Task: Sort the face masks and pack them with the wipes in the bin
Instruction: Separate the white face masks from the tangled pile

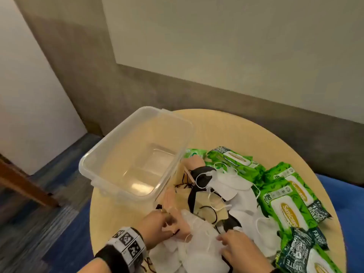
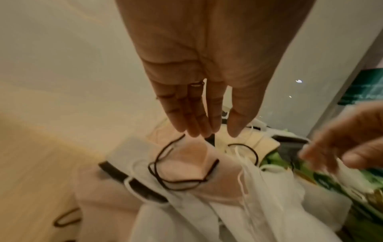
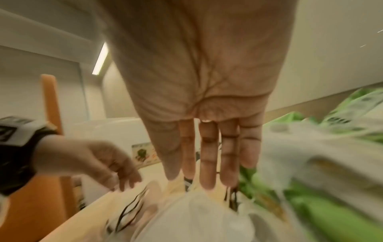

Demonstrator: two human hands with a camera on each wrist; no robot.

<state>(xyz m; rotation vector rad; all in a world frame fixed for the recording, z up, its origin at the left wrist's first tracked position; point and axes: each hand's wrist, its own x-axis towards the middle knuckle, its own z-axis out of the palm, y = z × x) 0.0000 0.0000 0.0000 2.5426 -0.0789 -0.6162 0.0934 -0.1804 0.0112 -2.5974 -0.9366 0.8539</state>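
A clear plastic bin (image 1: 110,154) stands with nothing in it on the left of a round pale table (image 1: 226,131). In front of it lies a loose pile of face masks: white (image 1: 199,239), black (image 1: 201,174), beige (image 1: 183,201) and pink (image 1: 171,198). Several green wipes packs (image 1: 287,205) lie on the right. My left hand (image 1: 157,226) hovers with straight fingers (image 2: 209,134) just above a pink mask (image 2: 186,157) and its dark ear loop (image 2: 161,163). My right hand (image 1: 234,246) reaches over a white mask (image 3: 199,212) with fingers extended (image 3: 199,181) and grips nothing.
The table's near left edge drops to blue carpet (image 1: 65,223). A blue seat (image 1: 344,194) is at the right beyond the table. A wooden furniture leg (image 1: 25,186) crosses the far left. An orange chair (image 3: 49,106) shows in the right wrist view.
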